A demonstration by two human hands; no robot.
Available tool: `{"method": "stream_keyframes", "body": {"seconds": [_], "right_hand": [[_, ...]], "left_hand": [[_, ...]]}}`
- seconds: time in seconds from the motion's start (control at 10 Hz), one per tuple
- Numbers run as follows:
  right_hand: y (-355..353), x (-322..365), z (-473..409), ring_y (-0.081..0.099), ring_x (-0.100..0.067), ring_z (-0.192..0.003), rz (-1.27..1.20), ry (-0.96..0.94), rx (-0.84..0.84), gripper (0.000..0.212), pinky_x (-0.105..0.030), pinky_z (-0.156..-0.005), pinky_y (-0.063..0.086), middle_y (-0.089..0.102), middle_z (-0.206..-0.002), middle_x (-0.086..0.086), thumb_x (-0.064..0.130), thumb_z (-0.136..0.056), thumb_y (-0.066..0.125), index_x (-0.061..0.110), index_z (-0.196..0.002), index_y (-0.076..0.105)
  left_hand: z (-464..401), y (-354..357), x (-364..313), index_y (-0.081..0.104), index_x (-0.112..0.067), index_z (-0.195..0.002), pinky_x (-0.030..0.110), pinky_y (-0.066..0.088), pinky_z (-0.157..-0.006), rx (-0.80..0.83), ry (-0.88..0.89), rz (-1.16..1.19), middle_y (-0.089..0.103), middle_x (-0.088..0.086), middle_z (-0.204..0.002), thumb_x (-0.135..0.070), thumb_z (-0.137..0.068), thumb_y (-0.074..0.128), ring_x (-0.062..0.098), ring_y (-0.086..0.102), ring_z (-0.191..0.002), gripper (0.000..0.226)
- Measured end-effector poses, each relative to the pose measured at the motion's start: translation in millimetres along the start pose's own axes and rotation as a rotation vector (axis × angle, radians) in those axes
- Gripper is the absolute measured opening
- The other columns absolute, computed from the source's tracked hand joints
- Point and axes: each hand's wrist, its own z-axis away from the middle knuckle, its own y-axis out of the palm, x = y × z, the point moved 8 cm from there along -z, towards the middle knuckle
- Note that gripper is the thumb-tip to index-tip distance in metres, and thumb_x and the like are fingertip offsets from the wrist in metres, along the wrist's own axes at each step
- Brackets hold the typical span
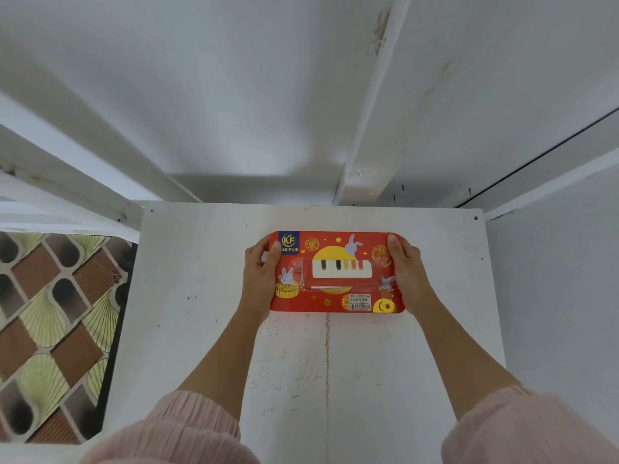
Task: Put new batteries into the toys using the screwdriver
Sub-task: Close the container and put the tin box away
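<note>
On the white surface (201, 329), toward its far edge and roughly centred, sits a red box (336, 272) with rabbits and moons printed on it and a clear window showing a little toy piano (341, 268) inside. The left hand (259, 272) holds the left end and the right hand (407, 272) holds the right end, thumbs laid over the top face and the other fingers wrapped round the sides, so both are grasping the box, not hanging loose. Whether it's resting on the surface or lifted a touch, I can't tell. Pink sleeves (187, 426) show at the near edge, and there's a patterned tiled floor (50, 329) off to the left.

No screwdriver or batteries in sight, so I'd say this is step one: get the toy out of its packaging. My tip would be to keep the box flat and steady, find the flap on one end and open it there rather than tearing the window, since anything loose inside could drop out. Slide the piano out, then flip it over to look for the battery door screw.
</note>
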Motion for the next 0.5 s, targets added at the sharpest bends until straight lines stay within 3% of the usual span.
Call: {"method": "stream_keyframes", "body": {"seconds": [0.1,0.2,0.3,0.4,0.5], "right_hand": [[0.3,1.0,1.1,0.066,-0.023,-0.095,0.046,0.005,0.019,0.064,-0.028,-0.067,0.057,0.05,-0.126,-0.01,0.069,-0.077,0.039,0.023,-0.121,0.046],[-1.2,12.8,7.2,0.064,-0.025,-0.094,0.106,0.005,-0.009,0.05,-0.032,-0.075,0.054,0.059,-0.116,-0.011,0.054,-0.09,0.041,0.017,-0.123,0.049],[-21.1,25.9,18.4,0.055,-0.033,-0.111,0.297,0.05,-0.066,0.051,-0.034,-0.082,0.045,0.052,-0.127,-0.015,0.039,-0.093,0.05,0.009,-0.133,0.042],[-64.8,64.6,45.1,0.051,-0.033,-0.115,0.357,0.024,-0.184,0.048,-0.034,-0.087,0.039,0.051,-0.13,-0.018,0.026,-0.093,0.053,0.0,-0.132,0.043],[-121.0,155.8,99.5,0.059,-0.02,-0.068,0.056,-0.138,-0.267,0.022,-0.027,-0.057,0.042,0.064,-0.092,-0.015,0.011,-0.091,0.054,-0.001,-0.109,0.058]], "left_hand": [[-0.8,0.1,-3.9,0.046,-0.034,-0.119,0.021,0.056,-0.059,0.008,0.032,-0.062,0.052,0.005,-0.131,-0.039,-0.095,0.049,0.021,0.067,-0.096,0.025],[-0.8,-4.2,-4.0,0.048,-0.028,-0.12,0.018,0.055,-0.055,-0.004,0.024,-0.108,0.055,0.005,-0.123,-0.034,-0.096,0.05,0.018,0.067,-0.088,0.025],[11.9,-10.4,-17.7,0.051,-0.015,-0.129,0.023,0.053,-0.063,-0.081,0.047,-0.181,0.057,0.008,-0.123,-0.028,-0.095,0.054,0.018,0.064,-0.09,0.037],[32.8,-30.4,-40.5,0.051,-0.012,-0.132,0.031,0.045,-0.085,-0.175,0.09,-0.207,0.051,0.003,-0.127,-0.024,-0.095,0.055,0.019,0.054,-0.104,0.039],[80.2,-71.7,-50.7,0.061,-0.007,-0.12,0.033,0.041,-0.092,-0.198,0.125,-0.213,0.059,0.011,-0.124,-0.041,-0.077,0.066,0.027,0.057,-0.105,0.055]]}}
